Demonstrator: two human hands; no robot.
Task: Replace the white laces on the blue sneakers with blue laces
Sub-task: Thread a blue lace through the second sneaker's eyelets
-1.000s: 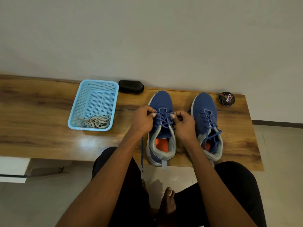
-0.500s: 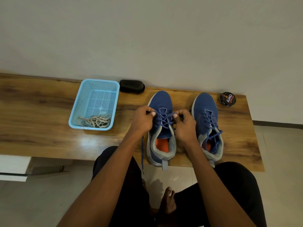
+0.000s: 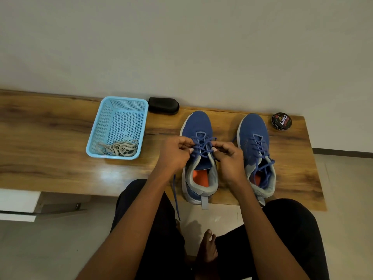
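Blue lace (image 3: pixel 201 147) already crosses most eyelets of the left sneaker (image 3: pixel 198 158), toe to the wall and heel at the bench (image 3: pixel 50 158) edge for reach. Left hand (image 3: pixel 173 156) and right hand (image 3: pixel 229 158) each pinch it at the upper eyelets (one end dangles off the edge); white laces (image 3: pixel 121 148) lie in the basket (image 3: pixel 96 138).

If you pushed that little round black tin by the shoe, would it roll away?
Probably not. The round tin lies flat on its wide face on the wooden bench, so a push would likely make it slide. It sits close to the bench's end, so a hard shove might send it off. Set on its edge, it would probably roll.
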